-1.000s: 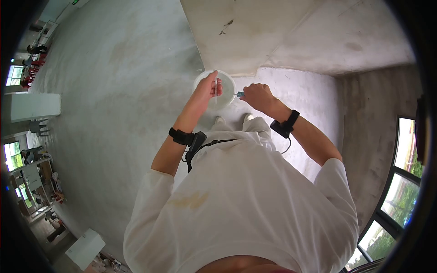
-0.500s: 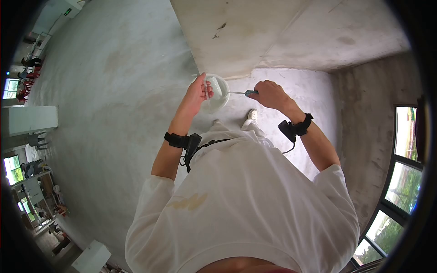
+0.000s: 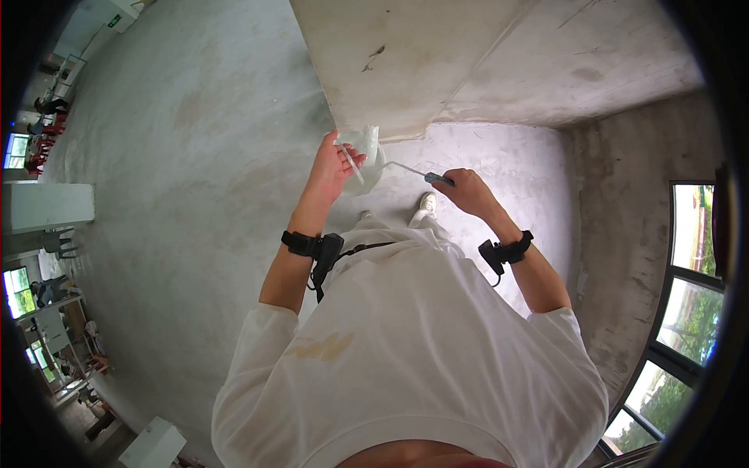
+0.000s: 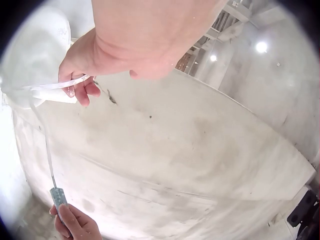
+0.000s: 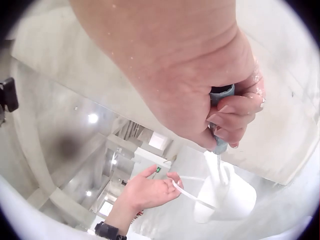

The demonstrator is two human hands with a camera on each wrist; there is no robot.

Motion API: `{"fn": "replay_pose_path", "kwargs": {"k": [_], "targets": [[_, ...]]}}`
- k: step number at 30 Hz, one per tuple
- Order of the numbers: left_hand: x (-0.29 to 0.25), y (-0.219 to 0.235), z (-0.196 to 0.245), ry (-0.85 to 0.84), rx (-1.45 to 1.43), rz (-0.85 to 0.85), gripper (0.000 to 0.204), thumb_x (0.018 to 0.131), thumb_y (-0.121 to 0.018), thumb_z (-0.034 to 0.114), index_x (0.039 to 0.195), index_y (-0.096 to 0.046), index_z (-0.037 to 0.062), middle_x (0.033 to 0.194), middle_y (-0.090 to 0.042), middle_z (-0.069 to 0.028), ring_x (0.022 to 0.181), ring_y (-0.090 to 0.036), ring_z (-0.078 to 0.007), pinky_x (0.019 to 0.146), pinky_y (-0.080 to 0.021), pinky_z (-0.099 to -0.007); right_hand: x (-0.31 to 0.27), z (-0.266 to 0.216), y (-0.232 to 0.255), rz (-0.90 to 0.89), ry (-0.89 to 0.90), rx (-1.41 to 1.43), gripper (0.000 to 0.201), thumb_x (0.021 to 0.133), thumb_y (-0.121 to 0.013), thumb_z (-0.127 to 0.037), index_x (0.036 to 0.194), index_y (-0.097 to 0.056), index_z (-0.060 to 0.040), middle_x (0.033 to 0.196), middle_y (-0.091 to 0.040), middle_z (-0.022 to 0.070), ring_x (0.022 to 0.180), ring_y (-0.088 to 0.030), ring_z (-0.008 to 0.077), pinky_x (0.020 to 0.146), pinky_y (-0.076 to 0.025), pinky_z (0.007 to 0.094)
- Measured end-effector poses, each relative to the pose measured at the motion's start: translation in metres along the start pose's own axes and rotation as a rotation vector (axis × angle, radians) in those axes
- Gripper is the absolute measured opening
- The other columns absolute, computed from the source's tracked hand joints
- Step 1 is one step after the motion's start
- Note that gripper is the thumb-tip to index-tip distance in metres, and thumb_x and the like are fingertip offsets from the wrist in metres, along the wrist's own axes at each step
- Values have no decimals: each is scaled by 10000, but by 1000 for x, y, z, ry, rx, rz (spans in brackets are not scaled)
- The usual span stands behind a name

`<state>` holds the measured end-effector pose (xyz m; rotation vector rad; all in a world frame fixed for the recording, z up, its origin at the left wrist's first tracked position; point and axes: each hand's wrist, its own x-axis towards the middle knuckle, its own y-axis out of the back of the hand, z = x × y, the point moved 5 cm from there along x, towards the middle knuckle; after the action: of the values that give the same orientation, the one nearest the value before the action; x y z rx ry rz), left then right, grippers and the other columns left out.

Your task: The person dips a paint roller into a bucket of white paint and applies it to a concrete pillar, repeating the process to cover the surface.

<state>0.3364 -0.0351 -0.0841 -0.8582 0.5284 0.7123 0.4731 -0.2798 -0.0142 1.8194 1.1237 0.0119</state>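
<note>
My left hand (image 3: pixel 331 168) grips the white bail handle (image 4: pixel 55 86) of a white bucket (image 5: pixel 237 197), which hangs below it. In my right hand (image 3: pixel 468 191) is the teal grip (image 3: pixel 437 179) of a paint roller. Its thin bent metal rod (image 3: pixel 406 167) runs left to the bucket's mouth. A wet-looking white roller sleeve (image 3: pixel 372 140) shows at the bucket's far side, overlapping the rim in the head view. White specks dot the right hand's fingers in the right wrist view.
A pale, stained wall (image 3: pixel 406 62) stands just ahead, with a corner and a side wall (image 3: pixel 624 234) on the right. Windows (image 3: pixel 690 257) line the far right. Grey concrete floor (image 3: pixel 195 195) spreads left, with white cabinets (image 3: pixel 51 204) and furniture along that edge.
The right hand has moved right and toward the body, away from the bucket. More of the rod shows, and the roller sleeve has come up into view. The left hand keeps its grip.
</note>
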Motion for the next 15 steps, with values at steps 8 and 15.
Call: {"fn": "replay_pose_path", "kwargs": {"k": [8, 15], "targets": [[-2, -2, -1, 22, -59, 3, 518, 903, -508, 478, 992, -464, -31, 959, -539, -151, 999, -587, -333, 932, -461, -405, -14, -1, -6, 98, 61, -42, 314, 872, -609, -294, 818, -641, 13, 698, -617, 199, 697, -600, 365, 659, -473, 439], [2, 5, -4, 40, -89, 0, 506, 906, -502, 469, 983, -465, -30, 960, -535, -152, 1012, -583, -343, 940, -450, -415, -22, 3, -5, 223, 119, -157, 278, 866, -627, -252, 757, -589, 0, 667, -614, 192, 673, -604, 387, 616, -474, 463]]}}
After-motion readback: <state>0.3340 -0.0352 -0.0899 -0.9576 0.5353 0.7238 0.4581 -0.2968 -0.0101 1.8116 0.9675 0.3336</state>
